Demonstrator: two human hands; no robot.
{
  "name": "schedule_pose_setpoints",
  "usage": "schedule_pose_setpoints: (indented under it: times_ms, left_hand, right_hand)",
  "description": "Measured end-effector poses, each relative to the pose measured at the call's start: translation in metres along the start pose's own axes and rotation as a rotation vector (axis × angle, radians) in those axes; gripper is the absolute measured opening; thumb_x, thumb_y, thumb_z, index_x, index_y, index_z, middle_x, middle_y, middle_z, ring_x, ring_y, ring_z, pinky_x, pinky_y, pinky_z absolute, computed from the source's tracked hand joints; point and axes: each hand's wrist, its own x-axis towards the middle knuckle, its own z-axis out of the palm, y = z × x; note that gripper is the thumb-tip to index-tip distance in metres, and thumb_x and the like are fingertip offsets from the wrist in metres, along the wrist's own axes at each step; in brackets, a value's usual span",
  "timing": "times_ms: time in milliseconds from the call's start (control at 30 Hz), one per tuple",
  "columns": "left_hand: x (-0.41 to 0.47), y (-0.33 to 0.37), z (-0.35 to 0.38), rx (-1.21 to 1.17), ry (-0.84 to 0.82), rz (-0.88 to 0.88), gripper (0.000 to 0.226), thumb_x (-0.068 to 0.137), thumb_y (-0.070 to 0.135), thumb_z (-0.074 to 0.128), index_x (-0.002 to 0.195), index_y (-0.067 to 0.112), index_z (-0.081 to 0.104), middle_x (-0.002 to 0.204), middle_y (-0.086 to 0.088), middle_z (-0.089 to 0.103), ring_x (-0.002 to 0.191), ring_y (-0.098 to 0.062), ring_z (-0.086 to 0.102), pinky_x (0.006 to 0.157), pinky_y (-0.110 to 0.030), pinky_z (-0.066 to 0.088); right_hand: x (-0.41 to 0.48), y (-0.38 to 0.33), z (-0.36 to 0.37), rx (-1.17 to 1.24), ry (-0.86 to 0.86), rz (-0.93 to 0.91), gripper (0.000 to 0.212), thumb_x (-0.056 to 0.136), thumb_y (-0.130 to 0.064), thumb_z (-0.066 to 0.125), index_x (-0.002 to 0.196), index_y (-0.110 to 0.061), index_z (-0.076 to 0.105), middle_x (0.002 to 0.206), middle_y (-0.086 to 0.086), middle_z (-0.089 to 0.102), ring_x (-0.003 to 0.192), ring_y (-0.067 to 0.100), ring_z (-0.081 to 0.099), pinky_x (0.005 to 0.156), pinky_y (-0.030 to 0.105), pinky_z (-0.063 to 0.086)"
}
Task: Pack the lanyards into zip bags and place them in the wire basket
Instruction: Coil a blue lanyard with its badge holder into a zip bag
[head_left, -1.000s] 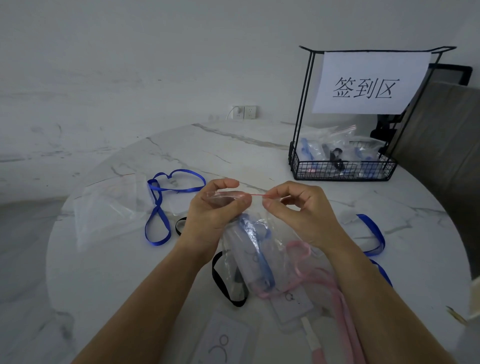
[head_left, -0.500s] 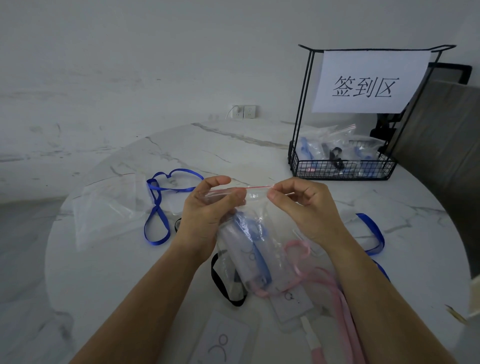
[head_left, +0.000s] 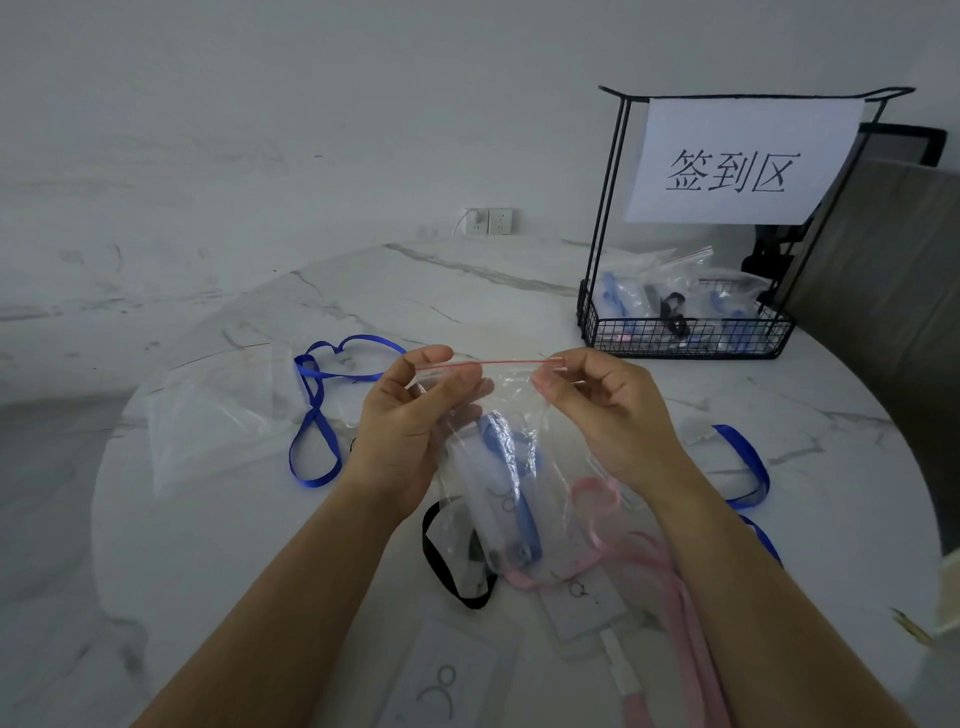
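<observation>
Tension along the mouth explains the hold: the clear plastic zip bag (head_left: 519, 410) hangs above the middle of the round white marble counter (head_left: 519, 291), its red seal strip (head_left: 498, 362) pulled straight between two pinches so the tracks can line up and press shut. The left grip (head_left: 405, 436) pinches the nine o'clock end of the strip under the thumb, its other fingers showing through the film behind the bag and steadying it; the right grip (head_left: 613, 415) pinches the three o'clock end with thumb and forefinger. Inside, a folded blue ribbon lanyard (head_left: 511, 483) with its card holder sags to the bottom, which keeps it away from the seal. I cannot tell whether the strip is pressed closed along its full run; my judgement is that closing is nearly done and the drop-off comes next. The black wire basket (head_left: 685, 338) stands at two o'clock on the counter, well apart from the hands, already holding several packed bags under a white paper sign (head_left: 737, 161), and its low mesh wall looks easy to clear from the right. Unpacked work lies around: a loose blue ribbon lanyard (head_left: 317, 415) at ten o'clock beside a heap of empty clear bags (head_left: 218, 415), a black lanyard (head_left: 434, 564) and a pink lanyard (head_left: 678, 618) at six o'clock beneath the held bag, another blue lanyard (head_left: 740, 454) at four o'clock. Thin film slips easily, so both pinches need to be firm.
</observation>
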Motion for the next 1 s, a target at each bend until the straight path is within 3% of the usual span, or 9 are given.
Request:
schedule_pose_setpoints:
  times_ms: [100, 167, 267, 367, 500, 700, 867, 1000]
  left_hand:
    - [0.0, 0.0, -0.001, -0.001, -0.005, 0.0, 0.031, 0.072, 0.008, 0.074, 0.098, 0.015, 0.06, 0.085, -0.007, 0.071, 0.081, -0.022, 0.07, 0.077, -0.033, 0.057]
    - [0.0, -0.002, -0.002, 0.008, -0.011, 0.01, 0.032, 0.071, 0.008, 0.074, 0.098, 0.014, 0.06, 0.084, -0.009, 0.07, 0.079, -0.022, 0.069, 0.079, -0.035, 0.056]
    - [-0.001, -0.003, -0.001, 0.035, -0.023, 0.012, 0.033, 0.068, 0.008, 0.075, 0.097, 0.013, 0.061, 0.084, -0.009, 0.07, 0.079, -0.022, 0.07, 0.074, -0.031, 0.058]
    - [-0.001, -0.003, 0.0, 0.035, -0.049, 0.007, 0.03, 0.069, 0.009, 0.074, 0.096, 0.011, 0.062, 0.085, -0.008, 0.07, 0.08, -0.021, 0.07, 0.072, -0.028, 0.058]
    - [0.0, -0.004, 0.001, 0.054, -0.058, 0.033, 0.029, 0.068, 0.008, 0.074, 0.095, 0.01, 0.062, 0.082, -0.009, 0.072, 0.077, -0.022, 0.07, 0.074, -0.033, 0.06]
    - [0.001, -0.007, 0.0, 0.099, -0.053, 0.02, 0.031, 0.077, 0.015, 0.069, 0.105, 0.001, 0.064, 0.095, -0.013, 0.074, 0.088, -0.025, 0.071, 0.078, -0.034, 0.058]
    - [0.004, -0.007, -0.003, 0.057, 0.02, -0.017, 0.027, 0.085, 0.019, 0.061, 0.109, 0.007, 0.069, 0.104, -0.008, 0.075, 0.094, -0.02, 0.072, 0.076, -0.028, 0.058]
    - [0.005, -0.003, -0.007, 0.035, 0.077, -0.016, 0.025, 0.094, 0.013, 0.054, 0.114, 0.003, 0.067, 0.106, -0.012, 0.074, 0.091, -0.021, 0.073, 0.075, -0.027, 0.058]
  right_hand:
    - [0.0, -0.001, 0.0, 0.022, -0.008, -0.01, 0.003, 0.082, -0.031, 0.074, 0.083, -0.028, 0.073, 0.087, -0.004, 0.074, 0.084, 0.016, 0.067, 0.089, 0.05, 0.054]
    - [-0.001, 0.0, 0.0, 0.017, -0.012, -0.018, 0.015, 0.079, -0.036, 0.074, 0.081, -0.022, 0.07, 0.085, 0.0, 0.073, 0.084, 0.019, 0.066, 0.085, 0.049, 0.053]
    - [-0.001, 0.0, 0.003, 0.063, -0.001, -0.021, 0.018, 0.078, -0.025, 0.075, 0.073, -0.011, 0.064, 0.081, 0.003, 0.072, 0.079, 0.02, 0.064, 0.078, 0.045, 0.05]
    - [-0.002, -0.001, 0.005, 0.117, -0.017, -0.004, 0.028, 0.08, -0.03, 0.075, 0.077, -0.008, 0.059, 0.082, 0.02, 0.067, 0.076, 0.027, 0.059, 0.073, 0.041, 0.045]
    - [-0.005, -0.002, 0.007, 0.004, -0.055, 0.049, 0.018, 0.083, -0.033, 0.08, 0.089, -0.019, 0.07, 0.086, -0.006, 0.074, 0.082, 0.014, 0.068, 0.079, 0.041, 0.054]
    - [-0.003, -0.002, 0.005, 0.016, -0.002, 0.009, 0.011, 0.085, -0.013, 0.078, 0.077, -0.008, 0.072, 0.074, 0.002, 0.072, 0.074, 0.012, 0.066, 0.076, 0.028, 0.051]
    - [-0.002, -0.006, -0.002, 0.011, -0.023, 0.103, 0.023, 0.09, -0.04, 0.065, 0.09, -0.022, 0.079, 0.089, -0.008, 0.078, 0.087, 0.005, 0.071, 0.082, 0.016, 0.052]
    - [-0.001, -0.004, -0.002, -0.04, 0.01, 0.035, 0.02, 0.097, -0.031, 0.061, 0.092, -0.024, 0.079, 0.092, -0.011, 0.077, 0.091, 0.002, 0.07, 0.085, 0.014, 0.05]
